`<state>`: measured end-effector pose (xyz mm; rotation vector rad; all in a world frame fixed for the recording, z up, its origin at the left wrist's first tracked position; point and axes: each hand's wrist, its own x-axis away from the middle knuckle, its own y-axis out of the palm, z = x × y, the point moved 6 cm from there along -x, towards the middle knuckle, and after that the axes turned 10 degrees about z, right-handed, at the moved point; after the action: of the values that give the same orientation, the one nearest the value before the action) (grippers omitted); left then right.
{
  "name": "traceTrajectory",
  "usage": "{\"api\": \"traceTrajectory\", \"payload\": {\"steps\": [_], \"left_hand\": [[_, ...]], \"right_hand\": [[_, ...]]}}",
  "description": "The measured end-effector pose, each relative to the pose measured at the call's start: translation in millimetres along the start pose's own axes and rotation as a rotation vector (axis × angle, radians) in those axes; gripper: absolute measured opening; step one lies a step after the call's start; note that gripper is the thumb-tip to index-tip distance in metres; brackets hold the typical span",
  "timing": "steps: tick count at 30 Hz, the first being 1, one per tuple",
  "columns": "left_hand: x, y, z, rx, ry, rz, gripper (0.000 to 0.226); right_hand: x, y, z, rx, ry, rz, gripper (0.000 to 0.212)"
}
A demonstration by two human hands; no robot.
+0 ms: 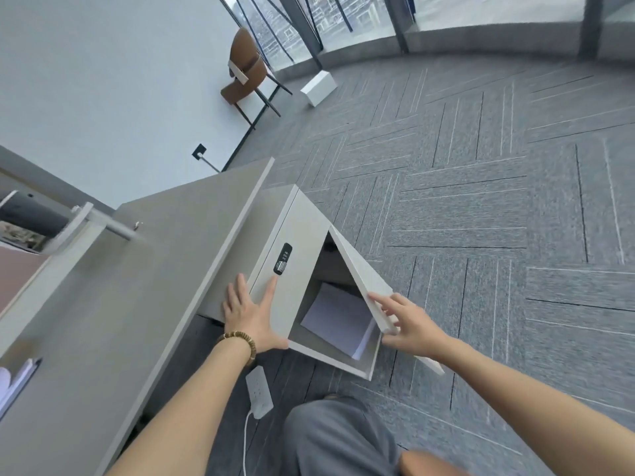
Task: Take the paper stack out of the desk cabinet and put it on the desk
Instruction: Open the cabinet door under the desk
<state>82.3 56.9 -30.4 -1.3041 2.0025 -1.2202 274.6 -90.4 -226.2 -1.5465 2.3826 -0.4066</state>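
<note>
A white paper stack point(338, 317) lies flat inside the open lower compartment of the pale desk cabinet point(302, 221), which stands under the edge of the grey desk point(137, 286). The cabinet door point(364, 273) is swung open to the right. My right hand point(407, 324) grips the door's free edge, index finger stretched along it. My left hand point(252, 310) rests flat, fingers spread, on the cabinet front beside the black combination lock point(282, 259); a bead bracelet is on that wrist. Neither hand touches the paper.
A white power strip point(259, 391) with its cord lies on the grey carpet below the cabinet. My knee in grey trousers point(340, 438) is at the bottom. A brown chair point(249, 72) and a white box point(318, 87) stand far back by the windows.
</note>
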Motion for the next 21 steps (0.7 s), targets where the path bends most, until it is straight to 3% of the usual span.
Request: {"api": "traceTrajectory", "payload": {"steps": [5,8,11,14,18,21], "left_hand": [[1,0,0,-0.004,0.013,-0.002,0.140],[-1,3,-1,-0.023,0.003,0.015,0.141],[-2,7,-1,-0.027,-0.014,0.043,0.141],[-3,9,0,-0.024,-0.022,0.061,0.140],[-5,11,1,-0.032,-0.031,0.078,0.140],[-6,12,2,-0.043,-0.043,0.094,0.140]], "right_hand": [[-7,-50,11,-0.022,0.040,0.008,0.079],[-13,-87,22,-0.049,0.117,0.120,0.063],[-26,-115,29,0.074,0.165,0.205,0.054],[-44,-127,23,0.305,0.128,0.174,0.043],[-64,-128,11,0.732,0.043,0.161,0.058],[-75,-119,5,0.854,-0.009,0.206,0.077]]}}
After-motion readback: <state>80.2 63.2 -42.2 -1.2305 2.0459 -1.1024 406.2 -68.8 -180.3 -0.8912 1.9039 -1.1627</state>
